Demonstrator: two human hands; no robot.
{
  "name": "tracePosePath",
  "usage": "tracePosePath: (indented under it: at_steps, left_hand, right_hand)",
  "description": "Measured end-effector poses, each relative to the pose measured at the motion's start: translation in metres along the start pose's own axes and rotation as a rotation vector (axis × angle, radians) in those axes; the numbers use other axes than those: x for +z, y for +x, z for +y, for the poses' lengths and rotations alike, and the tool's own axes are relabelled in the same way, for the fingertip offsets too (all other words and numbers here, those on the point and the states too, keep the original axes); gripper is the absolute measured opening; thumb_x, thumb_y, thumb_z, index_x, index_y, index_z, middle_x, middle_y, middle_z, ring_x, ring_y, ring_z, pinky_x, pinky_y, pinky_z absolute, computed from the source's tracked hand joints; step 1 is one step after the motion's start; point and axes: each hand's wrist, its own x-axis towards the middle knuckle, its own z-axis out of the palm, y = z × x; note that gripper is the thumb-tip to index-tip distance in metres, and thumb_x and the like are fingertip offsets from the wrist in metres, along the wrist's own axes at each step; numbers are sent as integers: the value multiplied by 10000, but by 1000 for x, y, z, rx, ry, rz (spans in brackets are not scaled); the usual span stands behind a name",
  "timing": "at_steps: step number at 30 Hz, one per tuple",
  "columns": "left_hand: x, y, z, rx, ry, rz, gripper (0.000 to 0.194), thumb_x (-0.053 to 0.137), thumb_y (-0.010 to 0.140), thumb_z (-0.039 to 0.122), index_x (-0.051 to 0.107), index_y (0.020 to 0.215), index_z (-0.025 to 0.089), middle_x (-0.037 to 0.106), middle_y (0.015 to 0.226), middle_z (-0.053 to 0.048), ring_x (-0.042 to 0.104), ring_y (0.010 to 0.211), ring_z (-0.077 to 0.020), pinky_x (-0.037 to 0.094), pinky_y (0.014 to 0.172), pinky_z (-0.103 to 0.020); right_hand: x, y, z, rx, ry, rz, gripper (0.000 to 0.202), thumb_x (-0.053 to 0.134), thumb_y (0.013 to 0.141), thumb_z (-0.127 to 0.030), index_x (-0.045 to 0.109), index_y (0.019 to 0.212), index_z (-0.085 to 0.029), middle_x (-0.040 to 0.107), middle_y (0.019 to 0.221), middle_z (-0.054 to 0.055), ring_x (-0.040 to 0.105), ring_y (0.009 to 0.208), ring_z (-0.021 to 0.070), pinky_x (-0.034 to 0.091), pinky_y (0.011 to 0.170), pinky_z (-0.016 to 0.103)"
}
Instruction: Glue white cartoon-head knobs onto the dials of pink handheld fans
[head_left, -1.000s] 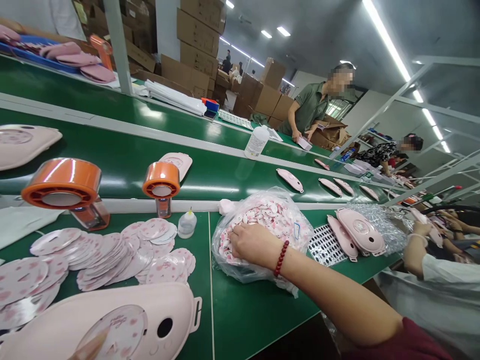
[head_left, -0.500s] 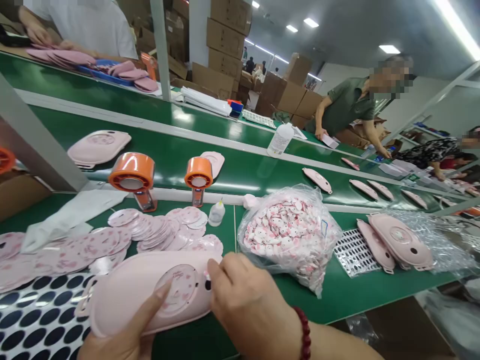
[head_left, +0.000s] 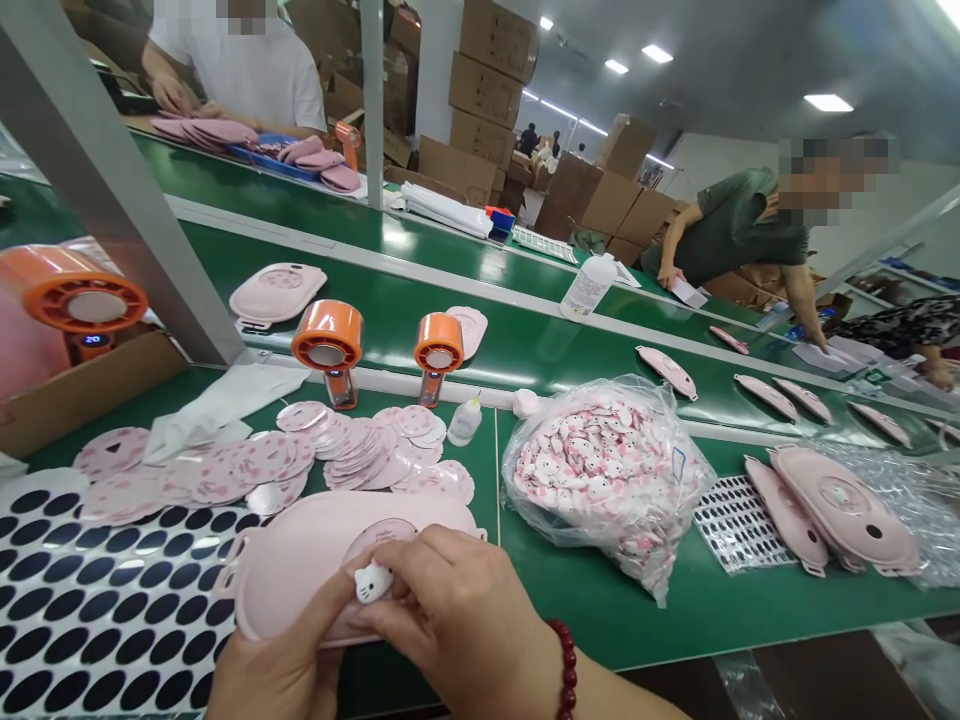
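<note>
My left hand grips a pink oval plastic shell from below, near the table's front edge. My right hand, with a red bead bracelet on its wrist, pinches a small white cat-face piece and presses it against the shell's front. A round pink printed disc sits on the shell just above the fingers. To the right lies a clear bag full of several such small cat pieces.
Pink printed discs are scattered on the green table, beside a sheet of black dots. Two orange fans, a small glue bottle, stacked pink shells and the conveyor belt lie beyond. Other people work across and to the right.
My right hand left the bag and came to the shell, now holding a small cat piece against it. The view has swung left and down.
</note>
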Motion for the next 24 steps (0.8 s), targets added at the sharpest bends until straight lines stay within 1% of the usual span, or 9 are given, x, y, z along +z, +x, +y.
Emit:
tracePosePath:
  at_steps: [2, 6, 8, 11, 14, 16, 18, 21, 24]
  left_hand:
    - [1, 0, 0, 0, -6, -20, 883, 968, 342, 186, 719, 1188, 241, 759, 1234, -68, 699, 1158, -358, 642, 769, -280]
    - [3, -2, 3, -35, 37, -27, 680, 956, 487, 265, 744, 1131, 209, 780, 1174, -104, 723, 1102, -343, 649, 748, -295]
    - [3, -3, 4, -56, 38, -19, 634, 948, 512, 264, 754, 1112, 198, 786, 1157, -114, 733, 1078, -330, 646, 767, -295]
    - [1, -3, 6, -89, 14, -16, 689, 981, 442, 257, 768, 1095, 200, 791, 1133, -97, 743, 1049, -318, 644, 759, -276]
    - [0, -2, 4, -132, 11, -45, 770, 1010, 406, 287, 766, 1134, 236, 787, 1138, -63, 730, 1088, -307, 636, 745, -245]
    - [0, -1, 3, -144, 11, -50, 805, 1010, 386, 279, 761, 1150, 236, 781, 1150, -61, 717, 1117, -313, 638, 771, -255]
    - [1, 0, 2, -143, 10, -46, 800, 1004, 356, 266, 766, 1118, 212, 779, 1152, -67, 714, 1101, -312, 640, 801, -270]
    - [4, -1, 2, -120, 5, -33, 715, 997, 323, 229, 773, 1001, 186, 780, 1136, -60, 718, 984, -238, 622, 806, -231]
    - [7, -2, 3, -81, -6, -13, 641, 993, 337, 215, 771, 937, 182, 784, 1123, -55, 706, 917, -192, 611, 790, -204]
  right_hand:
    - [1, 2, 1, -42, -37, 70, 351, 507, 1094, -473, 729, 1026, -209, 709, 790, -13, 692, 703, 157, 498, 607, 271]
    - [6, 6, 6, -71, -143, 191, 599, 380, 1099, -592, 683, 778, -188, 653, 693, 2, 647, 622, 158, 439, 511, 296]
    - [8, 7, 8, -55, -145, 210, 626, 378, 1079, -639, 675, 765, -187, 647, 685, 3, 641, 608, 161, 429, 496, 302]
    - [7, 3, 11, -34, -70, 195, 563, 425, 1065, -645, 721, 946, -181, 700, 774, 8, 682, 680, 162, 467, 545, 282]
    - [2, -3, 11, -56, -9, 160, 415, 453, 1104, -519, 727, 1067, -210, 712, 823, 0, 689, 720, 143, 484, 586, 248]
    - [0, -5, 9, -73, -13, 168, 363, 451, 1122, -431, 734, 1049, -216, 698, 803, -1, 671, 696, 137, 477, 580, 241]
    - [2, -7, 7, -82, -46, 213, 350, 462, 1122, -379, 735, 1011, -190, 685, 775, 10, 658, 675, 145, 471, 568, 253]
    - [11, -7, 6, -98, -119, 291, 327, 507, 1106, -348, 730, 967, -154, 664, 734, 28, 634, 654, 168, 464, 552, 285]
    - [18, -8, 4, -97, -191, 282, 261, 557, 1082, -313, 733, 1013, -133, 662, 742, 40, 608, 649, 185, 450, 530, 312]
